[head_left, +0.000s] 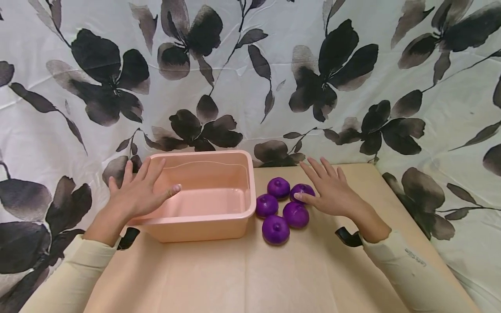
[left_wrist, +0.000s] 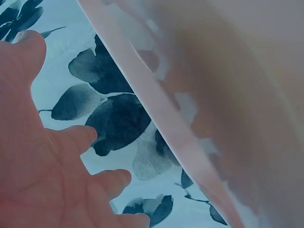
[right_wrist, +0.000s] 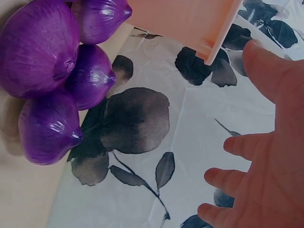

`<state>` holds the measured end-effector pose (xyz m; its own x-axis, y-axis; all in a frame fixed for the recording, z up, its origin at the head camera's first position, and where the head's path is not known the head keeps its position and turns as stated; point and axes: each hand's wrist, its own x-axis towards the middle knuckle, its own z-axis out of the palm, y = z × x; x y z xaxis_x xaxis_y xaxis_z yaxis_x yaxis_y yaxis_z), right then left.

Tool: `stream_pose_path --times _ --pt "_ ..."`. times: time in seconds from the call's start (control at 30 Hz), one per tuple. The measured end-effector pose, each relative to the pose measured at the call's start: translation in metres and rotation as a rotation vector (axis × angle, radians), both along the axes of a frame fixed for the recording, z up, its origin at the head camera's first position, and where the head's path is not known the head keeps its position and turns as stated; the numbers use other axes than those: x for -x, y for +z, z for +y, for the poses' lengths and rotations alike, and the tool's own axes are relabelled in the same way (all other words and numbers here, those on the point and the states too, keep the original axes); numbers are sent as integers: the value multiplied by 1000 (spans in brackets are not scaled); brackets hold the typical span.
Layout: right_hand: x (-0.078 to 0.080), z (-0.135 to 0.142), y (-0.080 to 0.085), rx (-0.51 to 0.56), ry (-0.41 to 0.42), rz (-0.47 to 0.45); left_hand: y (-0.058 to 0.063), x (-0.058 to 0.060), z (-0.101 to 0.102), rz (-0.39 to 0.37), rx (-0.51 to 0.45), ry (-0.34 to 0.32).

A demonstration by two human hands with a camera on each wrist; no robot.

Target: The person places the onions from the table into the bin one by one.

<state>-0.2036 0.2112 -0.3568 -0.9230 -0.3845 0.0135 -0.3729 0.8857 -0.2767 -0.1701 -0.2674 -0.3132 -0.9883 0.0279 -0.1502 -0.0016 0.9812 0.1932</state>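
Right of frame centre, purple onions [head_left: 288,211] lie between pink tub [head_left: 195,230] and right hand [head_left: 332,191], the nearer; left hand [head_left: 137,191] by tub's left end; both hands spread, empty

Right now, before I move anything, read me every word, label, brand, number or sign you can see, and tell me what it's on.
Right sleeve: a small dark marking, perhaps lettering, too small and blurred to read.
No readable text anywhere else: I see none on the pink basin or purple onions.
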Motion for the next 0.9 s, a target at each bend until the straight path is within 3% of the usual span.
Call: stream_pose_path --times 0.4,0.9 --pt "7 4 -12 -3 -6 -14 -3 -5 -8 15 -9 8" --pt "15 9 -27 -3 -16 -11 -12 -3 -31 20 6 40"
